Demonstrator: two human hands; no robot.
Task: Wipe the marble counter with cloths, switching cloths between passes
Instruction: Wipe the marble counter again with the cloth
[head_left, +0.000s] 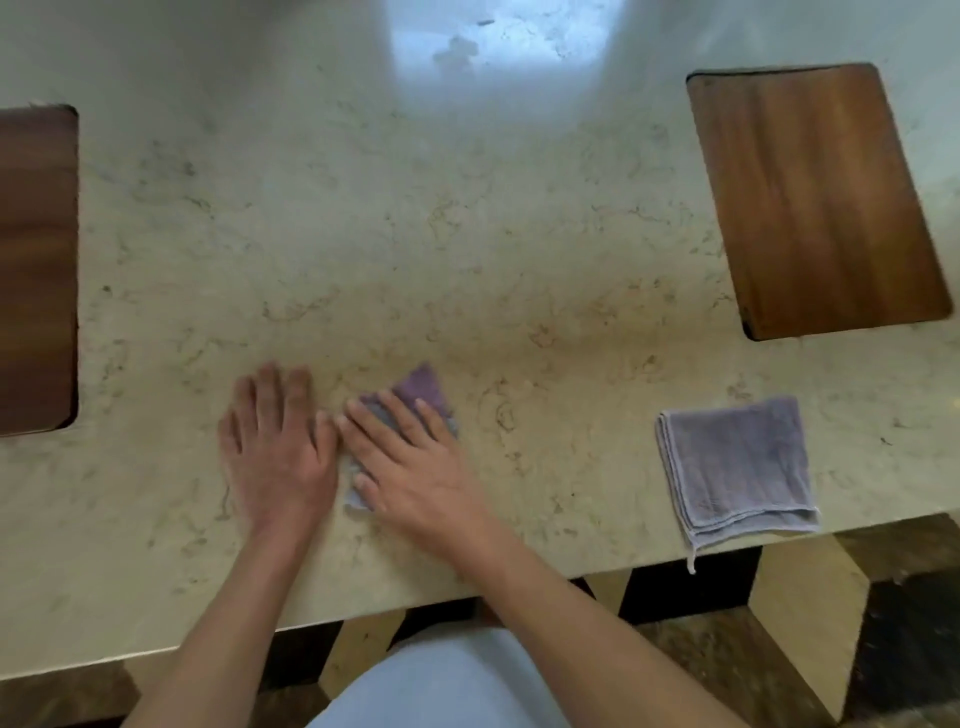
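A cream marble counter (467, 234) with faint veins fills the view. My right hand (410, 462) lies flat with fingers spread on a small folded purple cloth (421, 389), pressing it to the stone near the front edge. Most of this cloth is hidden under the hand; one corner sticks out beyond the fingertips. My left hand (275, 447) rests flat and empty on the bare marble just left of the cloth, thumb close to my right fingers. A second folded grey-lilac cloth (737, 467) lies untouched at the front right, its corner hanging slightly over the counter edge.
A wooden board (821, 197) lies on the counter at the right, tilted. Another dark wooden board (36, 270) sits at the left edge of the view. A bright reflection (493, 41) shines at the far middle. Below the front edge is a patterned floor (805, 649).
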